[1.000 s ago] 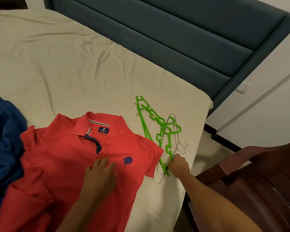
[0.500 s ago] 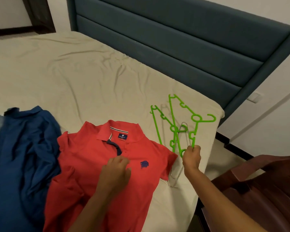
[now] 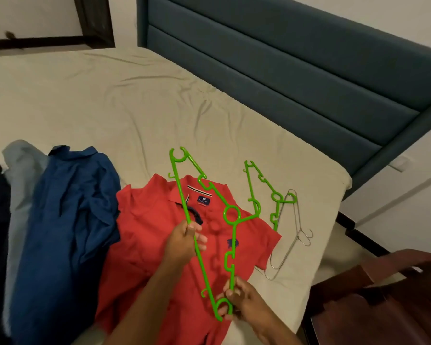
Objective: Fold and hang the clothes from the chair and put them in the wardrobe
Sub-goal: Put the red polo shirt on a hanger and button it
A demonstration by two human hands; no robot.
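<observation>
Gripping 1 green hanger (image 3: 230,215) over the red polo (image 3: 157,235) — left hand (image 3: 184,241), right hand (image 3: 244,301) clamped, 1 second green hanger (image 3: 266,188) aside.

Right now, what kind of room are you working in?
Most likely a bedroom: a bed with a padded headboard, shirts such as the red polo shirt laid out, hangers beside them.

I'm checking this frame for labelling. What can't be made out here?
Head view:
- Red polo shirt: hem cut off by the bottom edge; label text too small.
- Wire hangers: count unclear, they overlap.
- Light blue garment: mostly under the blue shirt.
- Wardrobe: out of frame.
</observation>
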